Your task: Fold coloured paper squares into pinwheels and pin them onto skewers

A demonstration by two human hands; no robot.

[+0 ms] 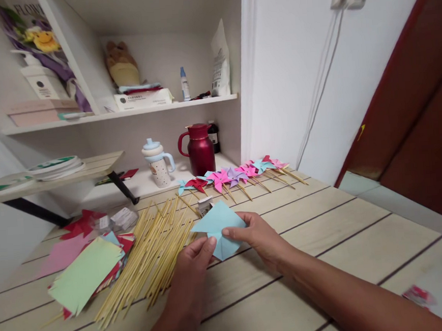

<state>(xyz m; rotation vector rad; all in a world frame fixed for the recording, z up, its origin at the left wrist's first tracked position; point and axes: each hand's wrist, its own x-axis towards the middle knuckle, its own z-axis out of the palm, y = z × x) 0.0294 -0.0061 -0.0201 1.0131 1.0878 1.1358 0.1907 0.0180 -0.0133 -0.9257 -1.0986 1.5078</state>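
Note:
Between both hands, just above the table, is a light blue sheet of paper (219, 217), partly folded, with creases running to its middle. My left hand (198, 256) pinches its lower left edge between thumb and fingers. My right hand (251, 234) grips the right side, thumb pressed on the paper near the centre. Right behind the paper stands a small open box (205, 205), partly hidden by it. A spread of thin wooden sticks (147, 253) lies to the left of my left hand. Finished paper pinwheels on sticks (237, 176) lie in a row farther back.
Stacked coloured paper (86, 273) and small clear packets (123, 219) lie on the left. A low stand (102, 164) carries round white pieces. Behind are a red jug (201, 151), a blue-lidded cup (159, 165) and a shelf (132, 112). A small pink packet (420, 295) is at lower right.

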